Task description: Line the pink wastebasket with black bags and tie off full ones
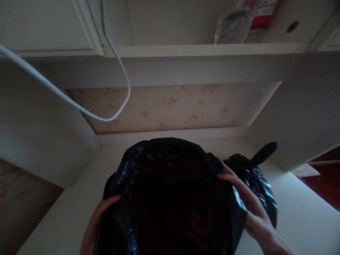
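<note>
A large black garbage bag (pixel 170 143) stands with its wide round mouth facing me, its edge folded outward; whether a bin is under it I cannot tell. The inside is dark, with a faint reddish patch low down. My left hand (pixel 102 212) grips the bag's left side, thumb over the rim and the other fingers hidden. On the opposite side my right hand (pixel 249 200) is closed around the bag, fingertips on the rim. Just behind my right hand, a second black bag (pixel 265 187) sits on the white surface, a loop or tied end sticking up.
The white surface (pixel 302 212) meets wallpaper with small red flowers (pixel 186 106) at the back. Overhead, a cabinet shelf (pixel 172 50) holds a clear plastic packet (pixel 231 30) and a red-and-white package (pixel 262 16). A white cable (pixel 106 119) hangs in a loop at upper left.
</note>
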A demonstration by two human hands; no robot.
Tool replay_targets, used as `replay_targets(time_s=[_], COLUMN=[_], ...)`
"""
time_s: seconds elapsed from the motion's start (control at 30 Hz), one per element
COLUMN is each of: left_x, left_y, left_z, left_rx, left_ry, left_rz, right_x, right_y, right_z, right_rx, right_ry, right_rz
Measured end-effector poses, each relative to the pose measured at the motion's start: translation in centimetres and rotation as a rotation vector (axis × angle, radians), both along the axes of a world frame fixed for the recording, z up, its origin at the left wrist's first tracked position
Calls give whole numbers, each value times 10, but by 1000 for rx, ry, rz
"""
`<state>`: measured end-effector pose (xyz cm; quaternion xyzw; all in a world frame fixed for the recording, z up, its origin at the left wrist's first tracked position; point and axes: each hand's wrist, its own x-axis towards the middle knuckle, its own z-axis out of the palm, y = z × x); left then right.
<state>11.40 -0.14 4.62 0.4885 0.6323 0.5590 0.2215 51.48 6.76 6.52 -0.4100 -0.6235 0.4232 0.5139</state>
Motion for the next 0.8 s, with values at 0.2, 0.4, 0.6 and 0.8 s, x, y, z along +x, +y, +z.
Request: replay_targets(time_s=[0.2,0.4,0.6,0.8], left_x=[8,41,39,36], left_y=[3,3,-7,-9], left_z=[23,42,25,23], left_rx=[-29,-7,163,284], left_ry=[65,114,219,324], left_rz=[-34,15,-41,-76], right_x=[-13,-22,-10,-27], right_y=[10,14,-22,-25], right_z=[23,33,16,30], right_rx=[37,118,678,1198], right_ry=[-181,-241,-408,-666], right_rz=[-52,-178,-124,5])
